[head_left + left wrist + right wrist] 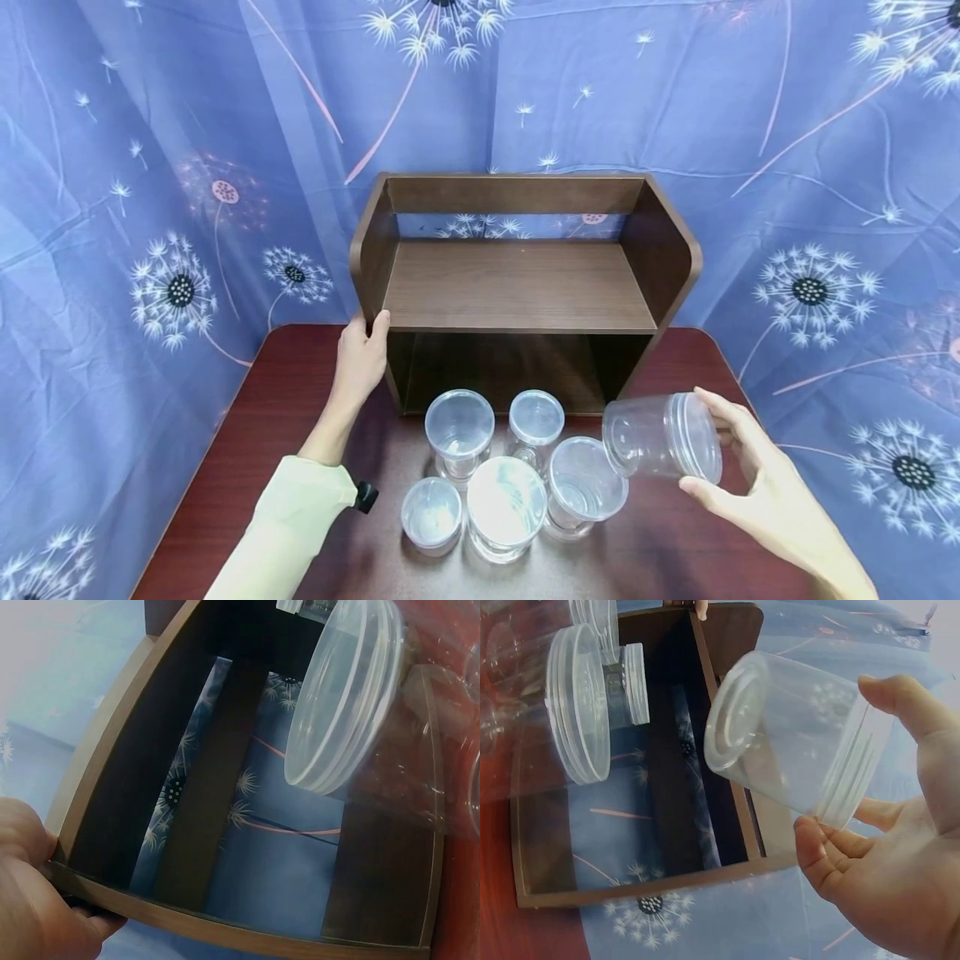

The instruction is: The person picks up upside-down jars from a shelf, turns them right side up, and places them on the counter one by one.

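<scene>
A clear plastic jar [651, 435] with a ridged lid is tipped on its side in the air, and my right hand [757, 483] grips it round the lid. In the right wrist view the jar's base [735, 720] points away from the palm. My left hand [362, 358] holds the left side panel of a brown wooden shelf [517, 283], its thumb near the middle board. Several lidded clear jars stand upright in front of the shelf, among them a wide jar [507, 504], a short jar [432, 512] and a tall jar [459, 429].
The two-level shelf stands on a dark red table [247, 467] against a blue dandelion curtain [225, 108]. Another upright jar [587, 483] is just left of and below the held one. A smaller jar [536, 421] stands close to the shelf's lower opening.
</scene>
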`<act>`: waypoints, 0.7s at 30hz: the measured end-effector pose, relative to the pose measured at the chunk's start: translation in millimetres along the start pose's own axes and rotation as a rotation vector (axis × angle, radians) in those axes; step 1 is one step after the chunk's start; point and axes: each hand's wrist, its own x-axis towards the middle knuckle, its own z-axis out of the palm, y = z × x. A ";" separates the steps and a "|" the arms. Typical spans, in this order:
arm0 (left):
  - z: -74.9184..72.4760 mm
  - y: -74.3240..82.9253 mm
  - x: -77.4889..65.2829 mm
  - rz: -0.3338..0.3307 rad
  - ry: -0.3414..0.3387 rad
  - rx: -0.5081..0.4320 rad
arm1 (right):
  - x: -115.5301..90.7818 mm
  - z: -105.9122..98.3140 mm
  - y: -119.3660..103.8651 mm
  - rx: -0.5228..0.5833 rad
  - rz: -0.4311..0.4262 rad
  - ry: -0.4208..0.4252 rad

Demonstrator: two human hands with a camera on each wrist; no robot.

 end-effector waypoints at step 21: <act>-0.7 1.9 0.6 -0.018 -0.030 -0.017 | -17.2 -11.0 17.5 -0.314 0.030 -0.009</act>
